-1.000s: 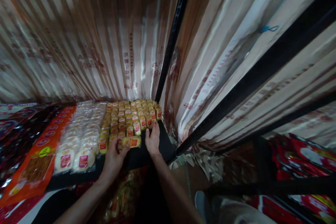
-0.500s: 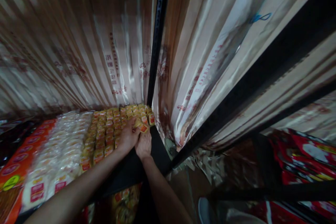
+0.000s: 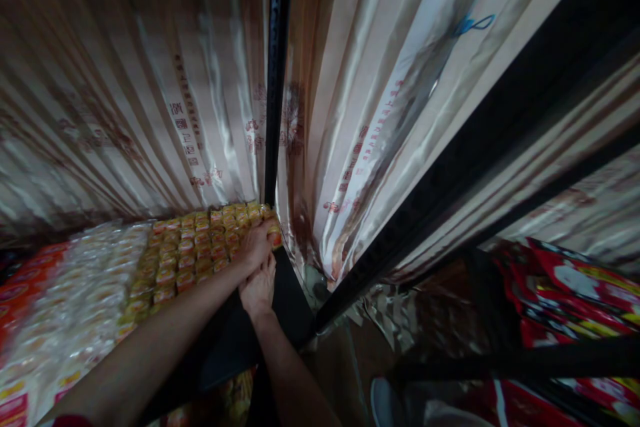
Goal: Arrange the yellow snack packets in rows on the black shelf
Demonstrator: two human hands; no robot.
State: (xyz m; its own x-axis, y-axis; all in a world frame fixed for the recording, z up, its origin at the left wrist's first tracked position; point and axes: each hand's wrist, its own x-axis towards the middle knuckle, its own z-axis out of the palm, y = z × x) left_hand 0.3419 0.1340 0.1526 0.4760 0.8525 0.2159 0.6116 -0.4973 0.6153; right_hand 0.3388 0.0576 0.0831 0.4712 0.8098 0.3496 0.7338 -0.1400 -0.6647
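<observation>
Rows of small yellow packets (image 3: 187,247) with red labels stand on a black shelf (image 3: 295,300). At the right end of these rows my left hand (image 3: 257,245) reaches over, its fingers closed around a small yellow packet (image 3: 275,237) by the shelf's back corner. Directly below, my right hand (image 3: 260,285) is closed with its fingers bent, tight against my left hand. What its fingers hold, if anything, is hidden. Clear-wrapped white packets (image 3: 95,280) lie in long rows to the left of the yellow ones.
An orange-red package (image 3: 30,287) lies at the far left. A black upright post (image 3: 276,80) rises behind the shelf corner, and a thick black beam (image 3: 450,160) slants across the right. Printed pale curtains (image 3: 340,100) hang behind. Red bags (image 3: 575,287) are stacked at right.
The yellow packet between both hands has gone to the corner end of the rows, under my left fingers. My right hand has dropped slightly below. The view has shifted right.
</observation>
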